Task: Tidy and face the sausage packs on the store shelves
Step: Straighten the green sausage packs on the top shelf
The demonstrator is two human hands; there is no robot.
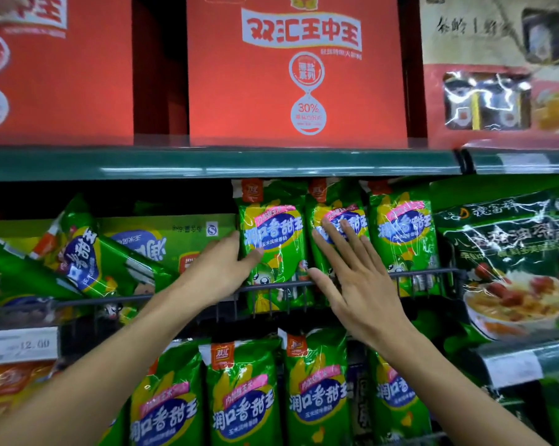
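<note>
Both hands on upright green sausage packs at mid-frame, middle shelf.

The left hand (222,268) grasps the left edge of the leftmost upright pack (271,239), thumb on its front; the right hand (352,278) lies flat, fingers straight, on the middle pack (336,220); a third pack (403,233) stands just right; toppled packs (88,259) lie at left behind the wire rail (426,272); red boxes (296,72) above.
</note>
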